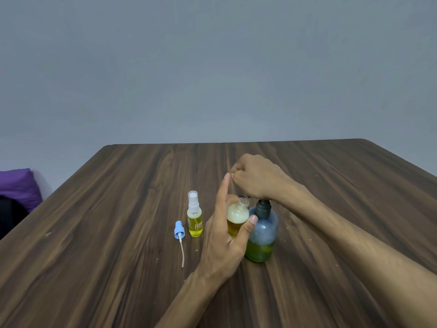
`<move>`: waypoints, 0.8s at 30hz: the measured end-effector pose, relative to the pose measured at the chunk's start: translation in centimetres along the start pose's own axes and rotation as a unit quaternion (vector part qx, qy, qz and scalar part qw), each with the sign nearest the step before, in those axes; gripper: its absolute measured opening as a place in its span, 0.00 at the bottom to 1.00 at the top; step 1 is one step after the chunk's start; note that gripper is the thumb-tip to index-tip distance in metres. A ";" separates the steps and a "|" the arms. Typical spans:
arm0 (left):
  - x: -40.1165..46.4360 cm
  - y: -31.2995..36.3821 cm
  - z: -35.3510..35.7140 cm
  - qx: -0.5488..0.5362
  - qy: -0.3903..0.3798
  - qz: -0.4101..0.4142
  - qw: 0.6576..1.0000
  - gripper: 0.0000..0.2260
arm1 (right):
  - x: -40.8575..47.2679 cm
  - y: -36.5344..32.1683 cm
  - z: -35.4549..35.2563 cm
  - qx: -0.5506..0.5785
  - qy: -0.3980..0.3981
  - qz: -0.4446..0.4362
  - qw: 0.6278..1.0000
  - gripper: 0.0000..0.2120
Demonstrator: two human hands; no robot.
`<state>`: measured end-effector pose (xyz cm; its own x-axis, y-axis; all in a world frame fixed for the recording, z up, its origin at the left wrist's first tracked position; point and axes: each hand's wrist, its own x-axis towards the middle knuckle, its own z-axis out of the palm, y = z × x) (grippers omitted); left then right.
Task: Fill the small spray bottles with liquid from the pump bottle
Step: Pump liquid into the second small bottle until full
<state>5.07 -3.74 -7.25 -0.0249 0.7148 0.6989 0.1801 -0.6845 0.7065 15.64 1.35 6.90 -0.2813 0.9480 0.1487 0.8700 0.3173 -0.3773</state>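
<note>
matt dark wood-grain table (118, 233), translucent plastic pump bottle (262, 233), clear glossy plastic spray bottle (195, 218)

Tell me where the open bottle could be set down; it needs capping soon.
Bare wood lies left of the blue spray cap, towards the table's left edge, and along the far edge. It is crowded mid-table: capped spray bottle, open bottle in the left hand, pump bottle under the right hand.
</note>
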 end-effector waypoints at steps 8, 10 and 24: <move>0.0 0.1 0.1 0.001 0.004 0.005 1.000 0.37 | 0.0 0.2 0.0 0.006 0.009 -0.001 1.000 0.17; 0.1 0.1 0.2 -0.008 0.001 0.000 1.000 0.37 | -0.1 0.2 0.2 0.008 0.002 -0.001 1.000 0.18; 0.1 0.2 0.1 -0.002 0.009 0.012 1.000 0.36 | 0.1 0.2 0.0 -0.009 0.019 -0.004 1.000 0.15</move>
<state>5.19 -3.74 -7.06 -0.0377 0.6955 0.7175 0.1776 -0.7020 0.6897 15.75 1.54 6.83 -0.2735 0.9434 0.1874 0.8746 0.3250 -0.3598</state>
